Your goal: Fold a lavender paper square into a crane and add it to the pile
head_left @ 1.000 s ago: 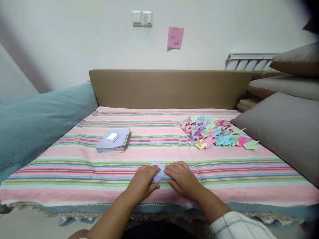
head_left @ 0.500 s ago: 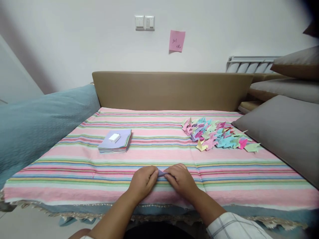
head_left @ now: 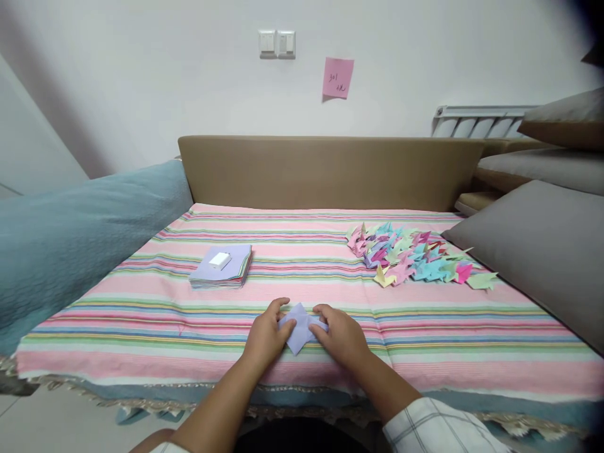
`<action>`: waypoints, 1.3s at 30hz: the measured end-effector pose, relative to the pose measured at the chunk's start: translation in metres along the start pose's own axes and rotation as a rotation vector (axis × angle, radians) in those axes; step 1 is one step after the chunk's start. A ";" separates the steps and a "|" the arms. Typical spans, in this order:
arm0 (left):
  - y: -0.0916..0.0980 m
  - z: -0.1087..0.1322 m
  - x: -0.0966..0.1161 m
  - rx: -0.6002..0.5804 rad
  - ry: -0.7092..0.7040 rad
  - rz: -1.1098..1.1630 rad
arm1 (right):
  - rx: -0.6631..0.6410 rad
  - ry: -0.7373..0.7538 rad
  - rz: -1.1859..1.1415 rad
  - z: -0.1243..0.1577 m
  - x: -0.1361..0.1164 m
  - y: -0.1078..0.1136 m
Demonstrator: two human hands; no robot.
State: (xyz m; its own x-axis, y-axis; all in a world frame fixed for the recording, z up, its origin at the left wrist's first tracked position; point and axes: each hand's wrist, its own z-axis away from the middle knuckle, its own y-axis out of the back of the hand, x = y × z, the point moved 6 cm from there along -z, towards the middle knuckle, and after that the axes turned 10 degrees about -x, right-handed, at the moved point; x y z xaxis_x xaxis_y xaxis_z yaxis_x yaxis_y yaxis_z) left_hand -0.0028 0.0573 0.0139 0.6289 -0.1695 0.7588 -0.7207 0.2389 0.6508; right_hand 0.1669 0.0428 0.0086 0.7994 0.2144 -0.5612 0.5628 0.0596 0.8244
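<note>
A small lilac sheet of paper (head_left: 299, 328), partly folded, lies on the striped cloth (head_left: 141, 314) near the front edge. My left hand (head_left: 265, 336) pinches its left side with curled fingers. My right hand (head_left: 340, 335) grips its right side, fingertips pressed on the paper. Both hands rest on the cloth with the sheet between them. A stack of coloured paper squares (head_left: 221, 267) with a small white object (head_left: 219, 259) on top lies further back on the left. A heap of several folded paper cranes (head_left: 415, 258) in mixed colours sits at the back right.
A teal cushion (head_left: 70, 233) borders the left side and grey cushions (head_left: 542, 245) the right. A tan padded backrest (head_left: 330, 171) runs along the rear. On the wall hang a pink note (head_left: 338, 77) and a light switch (head_left: 277, 44).
The lilac paper, pinched almost out of sight between my fingertips half a second ago, now shows wider between my hands. My view has shifted slightly.
</note>
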 end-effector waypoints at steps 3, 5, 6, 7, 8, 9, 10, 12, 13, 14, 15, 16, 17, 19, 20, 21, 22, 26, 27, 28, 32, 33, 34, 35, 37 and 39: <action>0.004 0.003 0.007 0.050 -0.065 -0.328 | 0.054 0.150 0.134 0.002 -0.010 -0.001; 0.009 0.006 0.014 0.098 -0.128 -0.485 | 0.033 0.207 0.163 0.002 -0.012 -0.005; 0.011 0.008 0.016 0.111 -0.146 -0.528 | 0.014 0.218 0.171 0.002 -0.012 -0.008; 0.014 0.008 0.017 0.111 -0.147 -0.543 | -0.002 0.220 0.177 0.002 -0.011 -0.010; 0.016 0.008 0.015 0.097 -0.132 -0.535 | -0.015 0.216 0.181 0.002 -0.010 -0.011; 0.018 0.007 0.012 0.073 -0.110 -0.511 | -0.024 0.209 0.182 0.001 -0.010 -0.012; 0.020 0.007 0.008 0.048 -0.087 -0.475 | -0.032 0.205 0.182 0.001 -0.009 -0.013; 0.022 0.005 0.001 0.010 -0.058 -0.393 | -0.039 0.201 0.176 0.001 -0.008 -0.014; 0.023 0.004 -0.003 0.002 -0.052 -0.354 | -0.039 0.202 0.170 0.001 -0.008 -0.014; 0.024 0.004 -0.006 -0.003 -0.050 -0.316 | -0.038 0.203 0.164 0.001 -0.009 -0.014; 0.024 0.003 -0.008 -0.005 -0.050 -0.282 | -0.036 0.202 0.158 0.002 -0.009 -0.014; 0.024 0.003 -0.010 -0.009 -0.052 -0.249 | -0.034 0.201 0.152 0.002 -0.009 -0.014; 0.024 0.003 -0.011 -0.016 -0.055 -0.218 | -0.033 0.201 0.148 0.003 -0.009 -0.013; 0.023 0.003 -0.012 -0.032 -0.056 -0.158 | -0.035 0.200 0.143 0.003 -0.009 -0.013; 0.024 0.003 -0.013 -0.037 -0.051 -0.132 | -0.038 0.200 0.143 0.004 -0.009 -0.014; 0.024 0.003 -0.014 -0.034 -0.042 -0.109 | -0.041 0.199 0.142 0.003 -0.009 -0.014; 0.025 0.003 -0.015 -0.025 -0.030 -0.092 | -0.046 0.197 0.142 0.003 -0.009 -0.014; 0.025 0.002 -0.021 -0.024 -0.017 -0.059 | -0.061 0.198 0.133 0.002 -0.007 -0.016; 0.024 0.002 -0.022 -0.035 -0.024 -0.043 | -0.063 0.199 0.129 0.002 -0.007 -0.016; 0.023 0.001 -0.023 -0.045 -0.032 -0.019 | -0.063 0.201 0.126 0.002 -0.007 -0.016; 0.020 0.000 -0.024 -0.056 -0.037 0.170 | -0.057 0.203 0.118 0.002 -0.006 -0.017; 0.019 0.000 -0.024 -0.063 -0.030 0.239 | -0.055 0.203 0.117 0.002 -0.006 -0.017; 0.018 0.000 -0.023 -0.069 -0.022 0.306 | -0.054 0.204 0.116 0.002 -0.006 -0.017; 0.018 0.000 -0.022 -0.073 -0.015 0.360 | -0.052 0.205 0.115 0.002 -0.006 -0.017; 0.017 0.000 -0.020 -0.077 -0.017 0.409 | -0.049 0.207 0.115 0.002 -0.006 -0.017; 0.017 0.001 -0.019 -0.078 -0.033 0.390 | -0.048 0.207 0.117 0.002 -0.006 -0.017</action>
State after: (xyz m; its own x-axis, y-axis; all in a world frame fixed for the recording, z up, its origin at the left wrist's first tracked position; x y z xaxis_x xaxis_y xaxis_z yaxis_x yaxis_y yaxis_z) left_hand -0.0271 0.0640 0.0107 0.3016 -0.0819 0.9499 -0.8786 0.3631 0.3103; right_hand 0.1530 0.0385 -0.0026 0.7959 0.4173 -0.4386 0.4542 0.0674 0.8883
